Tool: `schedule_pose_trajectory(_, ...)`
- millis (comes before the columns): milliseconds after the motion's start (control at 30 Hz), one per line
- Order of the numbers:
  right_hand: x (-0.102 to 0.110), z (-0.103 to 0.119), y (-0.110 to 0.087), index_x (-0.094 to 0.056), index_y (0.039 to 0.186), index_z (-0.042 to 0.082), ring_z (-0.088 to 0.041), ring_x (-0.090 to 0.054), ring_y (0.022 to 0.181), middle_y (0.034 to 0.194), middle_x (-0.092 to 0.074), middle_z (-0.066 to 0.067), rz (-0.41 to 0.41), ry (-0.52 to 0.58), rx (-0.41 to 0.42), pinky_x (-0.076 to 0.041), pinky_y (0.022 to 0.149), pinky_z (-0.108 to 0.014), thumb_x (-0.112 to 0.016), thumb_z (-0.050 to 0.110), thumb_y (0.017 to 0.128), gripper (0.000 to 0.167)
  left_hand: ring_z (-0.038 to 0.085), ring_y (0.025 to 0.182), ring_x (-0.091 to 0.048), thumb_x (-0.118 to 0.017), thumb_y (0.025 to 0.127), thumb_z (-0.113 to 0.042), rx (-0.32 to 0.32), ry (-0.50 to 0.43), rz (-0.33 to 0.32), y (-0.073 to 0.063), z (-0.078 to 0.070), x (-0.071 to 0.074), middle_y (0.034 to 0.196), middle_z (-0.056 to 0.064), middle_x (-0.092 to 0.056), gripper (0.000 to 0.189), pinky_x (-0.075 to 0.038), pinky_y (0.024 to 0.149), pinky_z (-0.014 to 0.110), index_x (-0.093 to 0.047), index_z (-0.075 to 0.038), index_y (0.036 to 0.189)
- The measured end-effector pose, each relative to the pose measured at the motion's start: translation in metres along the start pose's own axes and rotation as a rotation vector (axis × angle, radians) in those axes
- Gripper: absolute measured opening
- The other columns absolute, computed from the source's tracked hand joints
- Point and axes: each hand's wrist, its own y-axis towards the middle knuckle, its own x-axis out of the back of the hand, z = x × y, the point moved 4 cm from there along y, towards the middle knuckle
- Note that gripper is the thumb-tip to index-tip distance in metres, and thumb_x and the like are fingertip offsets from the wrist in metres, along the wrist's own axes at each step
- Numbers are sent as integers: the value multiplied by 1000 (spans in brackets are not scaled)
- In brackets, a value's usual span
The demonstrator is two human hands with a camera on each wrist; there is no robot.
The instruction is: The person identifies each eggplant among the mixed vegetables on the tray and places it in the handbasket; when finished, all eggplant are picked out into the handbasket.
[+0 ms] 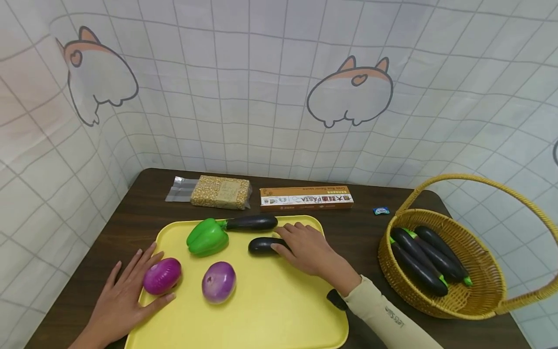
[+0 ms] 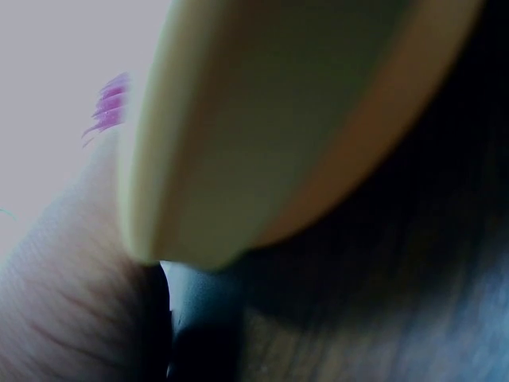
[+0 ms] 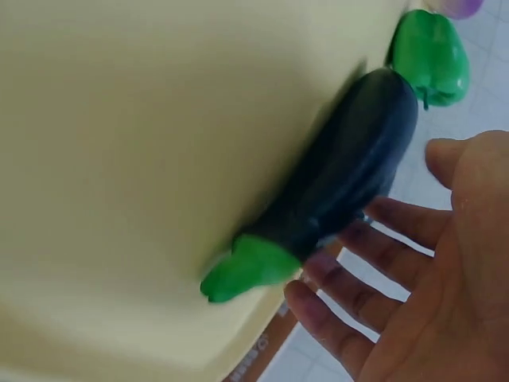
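A dark purple eggplant [image 1: 261, 246] lies on the yellow tray [image 1: 279, 310], partly covered by my right hand [image 1: 305, 247]. In the right wrist view, the fingers reach loosely along one side of this eggplant [image 3: 342, 167], near its green cap, while the thumb stands apart. My left hand [image 1: 126, 295] spreads around a purple onion [image 1: 162, 276] at the tray's left edge, thumb stretched along its near side. The left wrist view is mostly blocked by the tray rim [image 2: 238, 143], with a bit of the onion [image 2: 111, 103] showing.
A paler purple onion [image 1: 219, 282], a green bell pepper [image 1: 208, 237] and another eggplant [image 1: 253, 223] lie on the tray. Behind it are a bag of kernels [image 1: 221, 192], a pasta box [image 1: 306, 198] and a small blue packet [image 1: 381, 211]. A wicker basket [image 1: 484, 247] of several eggplants stands right.
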Motion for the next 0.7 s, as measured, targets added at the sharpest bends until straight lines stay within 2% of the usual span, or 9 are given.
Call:
schedule_pose_trajectory(233,-12,13,11,-62,146,13,-26,-61,108,132,-65,-7,5,-27,28,-54,90,-43,-44,51,113,53,33,159,-17,-83,84,-57,-8,8,-12,0,1,-1,175,4,-22,98,5,125,57,-39,-20,164)
schedule_pose_trajectory(500,-21,22,10,-63,139,14,-20,-51,93,117,-56,-4,-1,-49,85,-49,78,-37,-48,54,110,52,33,159,-17,-82,84,-57,-5,12,-9,0,1,-1,175,3,-22,98,5,125,57,-40,-20,164)
schedule_pose_trajectory(700,-26,28,7,-57,134,10,-18,-49,94,116,-56,-4,8,-38,112,-47,77,-34,-52,51,110,49,34,159,-17,-83,85,-56,-5,1,-4,1,-1,1,175,4,-22,97,5,125,57,-40,-19,163)
